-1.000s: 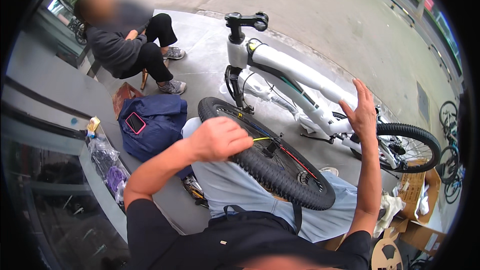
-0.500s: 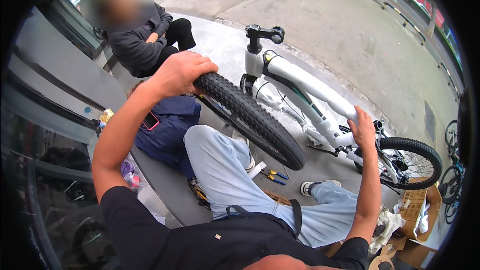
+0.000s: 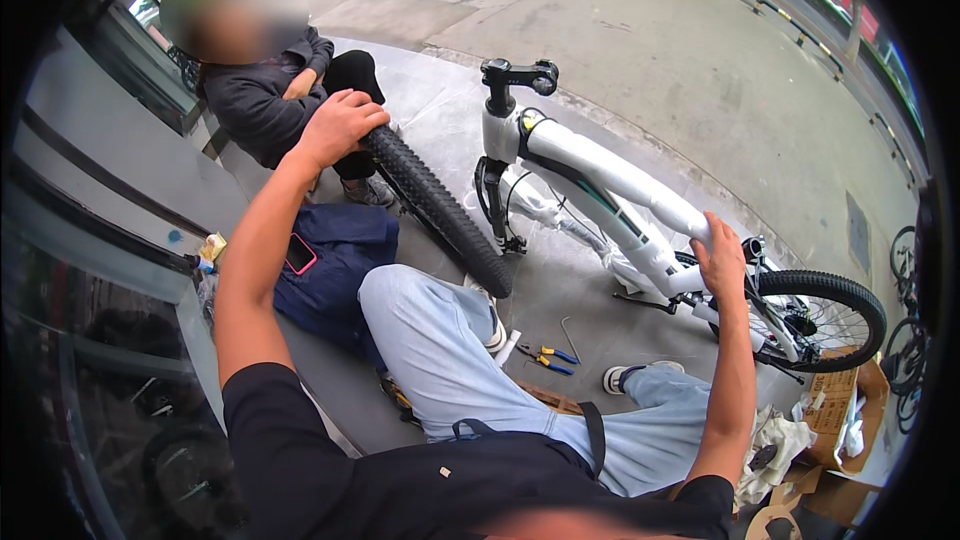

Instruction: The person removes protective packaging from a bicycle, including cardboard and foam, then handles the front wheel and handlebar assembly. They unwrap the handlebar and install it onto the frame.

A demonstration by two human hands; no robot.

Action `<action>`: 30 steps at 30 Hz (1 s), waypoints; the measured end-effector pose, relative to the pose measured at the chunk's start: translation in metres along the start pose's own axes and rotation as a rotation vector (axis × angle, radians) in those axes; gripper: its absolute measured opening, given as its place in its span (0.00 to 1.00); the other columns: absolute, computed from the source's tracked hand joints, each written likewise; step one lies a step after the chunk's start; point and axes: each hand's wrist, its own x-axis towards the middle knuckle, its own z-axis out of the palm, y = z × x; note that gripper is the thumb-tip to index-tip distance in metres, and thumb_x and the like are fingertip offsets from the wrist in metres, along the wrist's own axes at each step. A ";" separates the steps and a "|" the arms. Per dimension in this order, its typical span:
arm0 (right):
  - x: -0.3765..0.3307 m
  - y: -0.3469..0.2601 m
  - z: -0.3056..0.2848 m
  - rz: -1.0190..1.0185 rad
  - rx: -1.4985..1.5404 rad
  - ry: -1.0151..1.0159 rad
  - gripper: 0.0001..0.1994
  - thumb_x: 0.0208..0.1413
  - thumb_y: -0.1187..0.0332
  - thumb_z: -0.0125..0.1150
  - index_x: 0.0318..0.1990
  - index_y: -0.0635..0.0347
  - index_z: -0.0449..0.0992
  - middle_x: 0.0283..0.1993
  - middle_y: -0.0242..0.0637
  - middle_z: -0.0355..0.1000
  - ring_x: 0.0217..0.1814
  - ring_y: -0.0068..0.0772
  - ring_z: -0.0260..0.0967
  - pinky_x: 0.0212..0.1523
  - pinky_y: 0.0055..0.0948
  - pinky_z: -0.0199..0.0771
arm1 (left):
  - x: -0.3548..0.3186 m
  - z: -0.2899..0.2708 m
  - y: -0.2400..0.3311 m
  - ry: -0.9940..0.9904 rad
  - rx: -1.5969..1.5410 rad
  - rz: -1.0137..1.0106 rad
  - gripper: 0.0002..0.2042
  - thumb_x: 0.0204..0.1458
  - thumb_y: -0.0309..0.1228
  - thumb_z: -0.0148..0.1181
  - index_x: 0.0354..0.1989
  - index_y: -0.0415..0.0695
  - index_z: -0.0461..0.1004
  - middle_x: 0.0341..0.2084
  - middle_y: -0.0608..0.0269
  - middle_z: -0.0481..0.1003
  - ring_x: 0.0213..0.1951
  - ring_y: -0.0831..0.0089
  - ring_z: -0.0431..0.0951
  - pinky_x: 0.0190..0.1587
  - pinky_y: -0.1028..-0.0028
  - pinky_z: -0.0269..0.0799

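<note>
My left hand (image 3: 345, 128) is closed over the top of a loose bicycle wheel (image 3: 440, 205) with a black knobbly tyre. The wheel stands tilted to the left of the bicycle's fork (image 3: 490, 185), apart from it. My right hand (image 3: 720, 255) curls round the white-wrapped bicycle frame (image 3: 610, 175) near the seat end; some of its fingers are hidden behind the tube. A black stem (image 3: 515, 77) tops the head tube, with no handlebar in it. The rear wheel (image 3: 872, 325) is in the frame.
Blue-and-yellow pliers (image 3: 545, 358) and a hex key (image 3: 570, 340) lie on the floor between my legs. A person in dark clothes (image 3: 255, 105) sits at the far left. A navy cloth (image 3: 340, 275) with a phone lies left; a cardboard box (image 3: 835, 415) stands right.
The loose wheel has moved left and away from me with my left hand, uncovering the hex key and more of the fork. My right hand stays on the frame, which has shifted little.
</note>
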 end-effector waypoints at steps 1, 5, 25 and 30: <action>0.000 0.000 0.001 -0.001 0.004 0.006 0.32 0.60 0.65 0.73 0.71 0.56 0.71 0.67 0.49 0.76 0.68 0.56 0.72 0.70 0.48 0.71 | -0.005 0.006 -0.001 0.016 -0.013 -0.051 0.27 0.40 0.24 0.74 0.53 0.53 0.79 0.50 0.71 0.81 0.60 0.62 0.78 0.64 0.61 0.74; -0.001 0.000 0.003 0.015 0.013 0.021 0.32 0.60 0.66 0.72 0.72 0.55 0.71 0.67 0.48 0.75 0.68 0.56 0.71 0.70 0.48 0.71 | -0.034 0.024 -0.012 0.036 0.053 -0.233 0.26 0.47 0.20 0.66 0.56 0.55 0.79 0.60 0.67 0.78 0.63 0.58 0.77 0.60 0.60 0.77; -0.007 0.002 0.010 -0.036 0.002 0.141 0.34 0.54 0.67 0.76 0.70 0.53 0.73 0.67 0.45 0.76 0.70 0.52 0.71 0.72 0.47 0.69 | -0.056 0.101 0.065 0.439 -1.337 -1.157 0.24 0.70 0.36 0.65 0.67 0.33 0.69 0.49 0.62 0.79 0.47 0.75 0.79 0.53 0.74 0.75; -0.008 0.006 0.012 -0.060 0.019 0.167 0.33 0.55 0.71 0.75 0.70 0.53 0.73 0.66 0.43 0.76 0.69 0.51 0.72 0.71 0.46 0.71 | -0.053 0.114 -0.005 0.413 -1.111 -1.202 0.24 0.71 0.41 0.63 0.63 0.32 0.73 0.42 0.62 0.80 0.39 0.76 0.78 0.45 0.73 0.77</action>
